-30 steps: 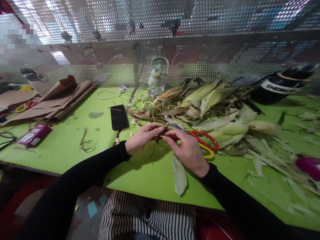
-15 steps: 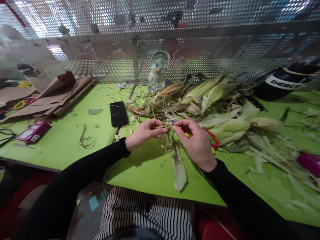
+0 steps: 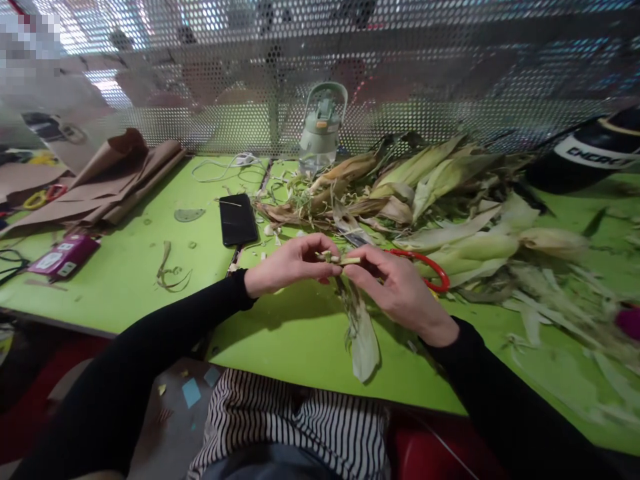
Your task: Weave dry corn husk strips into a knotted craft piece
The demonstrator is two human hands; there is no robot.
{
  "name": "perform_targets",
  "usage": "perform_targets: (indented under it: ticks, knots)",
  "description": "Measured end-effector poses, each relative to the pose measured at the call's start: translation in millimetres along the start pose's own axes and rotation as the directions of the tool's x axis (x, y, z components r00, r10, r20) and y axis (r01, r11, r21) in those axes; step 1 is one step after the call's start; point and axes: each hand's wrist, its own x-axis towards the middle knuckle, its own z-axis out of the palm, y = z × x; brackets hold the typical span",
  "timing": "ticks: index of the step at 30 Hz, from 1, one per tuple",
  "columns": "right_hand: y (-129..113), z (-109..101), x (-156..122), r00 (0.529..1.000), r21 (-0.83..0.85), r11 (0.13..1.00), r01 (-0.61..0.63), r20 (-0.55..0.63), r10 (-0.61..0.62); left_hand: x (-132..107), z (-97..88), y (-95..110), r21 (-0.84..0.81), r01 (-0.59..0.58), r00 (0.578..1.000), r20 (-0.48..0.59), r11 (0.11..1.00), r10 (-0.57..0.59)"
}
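Note:
My left hand and my right hand meet above the green table, both pinching a thin strip of corn husk between thumb and fingers. A pale husk leaf hangs down from the pinch onto the table. Red-handled scissors lie just behind my right hand. A heap of corn cobs in their husks is spread out beyond and to the right.
A black phone lies left of my hands, with a white cable behind it. A pale green water bottle stands by the perforated metal screen. Brown paper and a magenta box are at left, a black bag at far right.
Both hands rose a little off the table with the husk strip. My right hand came away from the scissors, which stay on the table behind it.

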Motion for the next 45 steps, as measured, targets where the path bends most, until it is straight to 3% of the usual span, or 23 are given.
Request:
perform_targets:
  ticks: [4, 7, 12, 16, 20, 24, 29, 37, 45]
  knots:
    - [-1, 3, -1, 0.999, 0.021, 1.000, -0.018, 0.039, 0.017, -2, 5.5, 2, 0.051, -0.029, 1.000, -0.008, 0.998, 0.030]
    - [-2, 8, -4, 0.998, 0.157, 0.986, -0.064, 0.022, 0.062, -4, 10.1, 2, 0.085, -0.048, 0.998, -0.038, 0.995, 0.052]
    - [-5, 20, -10, 0.982, 0.448, 0.880, -0.158, -0.019, 0.186, -8, 17.0, 4, 0.071, -0.090, 0.995, -0.041, 0.993, 0.093]
    - [-2, 25, -13, 0.972, 0.553, 0.810, -0.195, 0.000, 0.234, -9, 21.2, 2, -0.040, -0.066, 0.997, -0.036, 0.997, 0.064]
    - [4, 25, -12, 0.973, 0.551, 0.811, -0.199, 0.011, 0.231, -7, 16.9, -1, -0.113, -0.066, 0.998, -0.016, 0.991, 0.065]
    - [11, 19, -5, 0.973, 0.446, 0.877, -0.181, -0.051, 0.226, -3, 1.6, 0, -0.170, 0.007, 0.999, -0.037, 0.985, -0.014]
    - [15, 15, -1, 0.961, 0.458, 0.868, -0.192, -0.090, 0.260, -2, -14.5, 5, -0.059, 0.024, 0.999, -0.042, 0.998, -0.027]
    - [13, 12, 0, 0.964, 0.398, 0.889, -0.227, -0.037, 0.263, 2, -9.7, 4, -0.023, 0.132, 0.989, -0.065, 0.991, -0.133]
    - [24, 21, 6, 0.935, 0.526, 0.789, -0.318, 0.038, 0.352, 7, -2.8, 2, -0.346, 0.278, 0.925, -0.156, 0.896, -0.347]
